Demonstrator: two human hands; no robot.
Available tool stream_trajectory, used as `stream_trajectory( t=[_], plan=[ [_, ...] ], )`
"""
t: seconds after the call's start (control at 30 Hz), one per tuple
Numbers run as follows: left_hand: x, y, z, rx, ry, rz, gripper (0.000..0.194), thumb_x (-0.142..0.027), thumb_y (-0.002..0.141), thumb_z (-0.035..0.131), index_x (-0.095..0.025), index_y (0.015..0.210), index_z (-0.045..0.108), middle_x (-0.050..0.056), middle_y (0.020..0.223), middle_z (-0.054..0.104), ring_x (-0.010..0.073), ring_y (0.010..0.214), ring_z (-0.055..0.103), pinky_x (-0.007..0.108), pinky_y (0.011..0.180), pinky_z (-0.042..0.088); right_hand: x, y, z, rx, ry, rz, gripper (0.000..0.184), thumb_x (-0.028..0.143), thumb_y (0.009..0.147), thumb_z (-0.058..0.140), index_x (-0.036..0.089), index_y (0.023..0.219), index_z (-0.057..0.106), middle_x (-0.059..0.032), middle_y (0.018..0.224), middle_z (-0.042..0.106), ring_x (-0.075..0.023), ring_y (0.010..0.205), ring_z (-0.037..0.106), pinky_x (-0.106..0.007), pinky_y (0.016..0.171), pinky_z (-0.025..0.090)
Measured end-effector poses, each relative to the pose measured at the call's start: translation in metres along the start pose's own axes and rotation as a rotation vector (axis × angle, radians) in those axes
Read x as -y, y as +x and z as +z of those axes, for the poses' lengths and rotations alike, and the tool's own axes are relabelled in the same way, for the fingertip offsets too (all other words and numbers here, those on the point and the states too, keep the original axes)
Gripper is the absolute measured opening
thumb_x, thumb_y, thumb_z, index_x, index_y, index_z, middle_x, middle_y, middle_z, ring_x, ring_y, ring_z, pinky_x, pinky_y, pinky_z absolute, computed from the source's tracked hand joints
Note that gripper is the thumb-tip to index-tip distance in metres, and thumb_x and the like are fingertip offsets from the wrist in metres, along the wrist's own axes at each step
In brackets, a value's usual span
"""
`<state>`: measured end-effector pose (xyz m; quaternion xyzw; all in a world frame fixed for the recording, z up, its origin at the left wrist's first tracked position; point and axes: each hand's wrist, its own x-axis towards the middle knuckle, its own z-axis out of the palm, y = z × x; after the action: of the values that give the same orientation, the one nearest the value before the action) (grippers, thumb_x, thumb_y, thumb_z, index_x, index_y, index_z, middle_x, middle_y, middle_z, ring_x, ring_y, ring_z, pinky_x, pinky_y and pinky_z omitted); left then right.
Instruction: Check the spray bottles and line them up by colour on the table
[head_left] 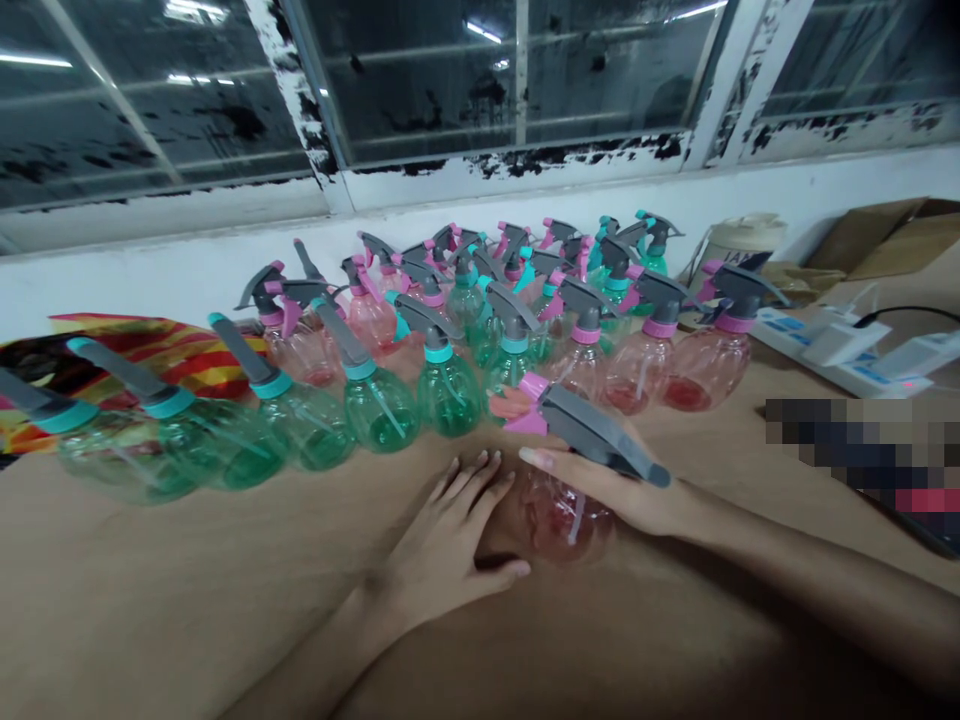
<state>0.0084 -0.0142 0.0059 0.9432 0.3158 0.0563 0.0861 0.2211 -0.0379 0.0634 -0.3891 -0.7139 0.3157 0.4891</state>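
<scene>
A clear pink spray bottle (566, 520) with a grey and pink trigger head stands upright on the wooden table (247, 590). Round its neck and upper side my right hand (607, 485) is wrapped, partly hidden behind the trigger head. My left hand (457, 535) lies flat on the table just left of that bottle, fingers spread, holding nothing. Beyond the hands stands a row of green spray bottles, the nearest a green bottle (450, 400) with a turquoise collar. Pink bottles, such as the pink bottle (705, 365), stand at the right end.
Many more spray bottles crowd behind, against the white wall (112, 285) under the windows. A red and yellow patterned cloth or bag (172, 345) lies at left. At right are a power strip (817, 350) with plugs, a cardboard box (885, 240) and a white tub (742, 235).
</scene>
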Motion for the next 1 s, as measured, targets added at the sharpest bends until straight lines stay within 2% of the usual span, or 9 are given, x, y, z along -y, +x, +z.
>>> stream_trajectory(
  t=[0.13,0.3,0.5,0.63,0.8,0.9,1.0],
  plan=[
    [0.000,0.000,0.001,0.007,0.011,-0.002,0.077,-0.059,0.082,0.058,-0.012,0.141,0.038,0.015,0.146,0.041,0.0310,0.135,0.034,0.051,0.113,0.017,0.000,0.000,-0.001,0.014,-0.002,0.003,0.007,0.032,0.086,0.060,0.027,0.085,0.064,0.0022,0.074,0.060,-0.0168,0.073,0.061,-0.031,0.067,0.051],
    [0.000,0.000,0.001,0.023,0.028,-0.009,0.079,-0.059,0.082,0.058,-0.011,0.141,0.037,0.015,0.145,0.042,0.0313,0.134,0.035,0.051,0.113,0.018,0.000,0.001,-0.002,0.043,0.028,-0.021,0.013,0.031,0.086,0.059,0.027,0.097,0.066,-0.0005,0.084,0.065,-0.0211,0.096,0.062,-0.034,0.082,0.052],
    [-0.003,0.000,-0.001,0.031,0.038,-0.019,0.080,-0.061,0.082,0.058,-0.013,0.142,0.036,0.015,0.148,0.037,0.0308,0.137,0.030,0.050,0.113,0.019,-0.001,0.001,-0.001,-0.018,-0.024,-0.067,0.011,0.033,0.087,0.058,0.025,0.092,0.065,0.0021,0.079,0.064,-0.0142,0.067,0.060,-0.027,0.062,0.049],
    [-0.003,0.000,-0.003,0.030,0.036,0.001,0.082,-0.062,0.083,0.056,-0.011,0.143,0.034,0.015,0.150,0.033,0.0296,0.139,0.025,0.049,0.114,0.018,-0.005,-0.002,-0.001,-0.023,-0.060,-0.064,0.011,0.032,0.089,0.057,0.024,0.083,0.063,0.0029,0.074,0.063,-0.0118,0.066,0.059,-0.025,0.064,0.047],
    [-0.001,-0.001,-0.002,0.038,0.033,0.005,0.080,-0.062,0.083,0.056,-0.012,0.143,0.035,0.015,0.150,0.032,0.0307,0.140,0.023,0.051,0.113,0.017,-0.007,-0.004,-0.002,-0.044,-0.081,0.001,0.016,0.037,0.089,0.057,0.024,0.082,0.062,0.0037,0.069,0.056,-0.0115,0.064,0.057,-0.025,0.061,0.046],
    [-0.001,-0.002,-0.002,0.024,0.026,0.010,0.079,-0.061,0.084,0.055,-0.014,0.143,0.035,0.014,0.150,0.033,0.0304,0.140,0.023,0.051,0.113,0.017,-0.002,-0.003,-0.001,-0.034,-0.067,0.010,0.016,0.037,0.089,0.056,0.024,0.082,0.061,0.0032,0.070,0.059,-0.0124,0.064,0.058,-0.026,0.061,0.047],
    [-0.002,-0.001,-0.003,0.033,0.026,0.001,0.078,-0.060,0.083,0.057,-0.015,0.143,0.035,0.014,0.150,0.034,0.0303,0.139,0.025,0.051,0.113,0.017,0.004,-0.002,0.002,-0.046,-0.031,-0.005,0.011,0.033,0.087,0.058,0.025,0.091,0.062,0.0008,0.082,0.066,-0.0145,0.072,0.063,-0.029,0.069,0.051]
  ],
)
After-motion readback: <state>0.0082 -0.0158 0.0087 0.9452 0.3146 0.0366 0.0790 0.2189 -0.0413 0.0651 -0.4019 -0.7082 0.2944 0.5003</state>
